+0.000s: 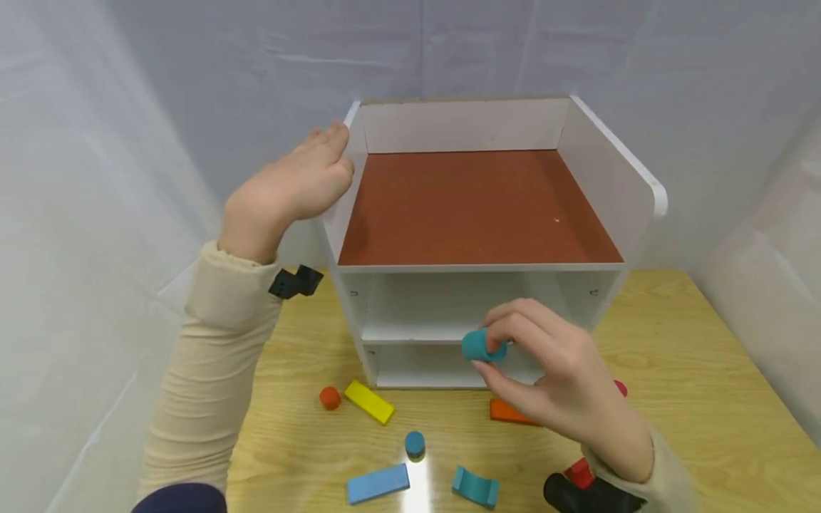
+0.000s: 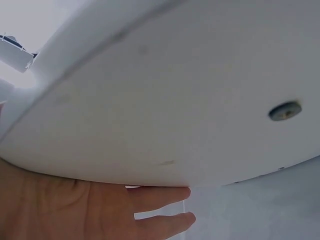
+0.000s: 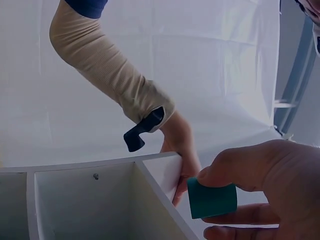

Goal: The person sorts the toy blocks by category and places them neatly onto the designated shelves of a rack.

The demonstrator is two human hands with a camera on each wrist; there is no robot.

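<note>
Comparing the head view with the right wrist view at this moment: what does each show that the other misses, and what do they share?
Only the head view shows the wooden table, the shelf unit's brown top tray, and loose blocks: a yellow block, an orange ball, a blue block and a teal arch.

Only the right wrist view shows the teal block's flat face close up and a screw inside the shelf wall.

Both show the right hand pinching the teal block, the left hand pressed flat on the white shelf unit side, and the beige sleeve.
</note>
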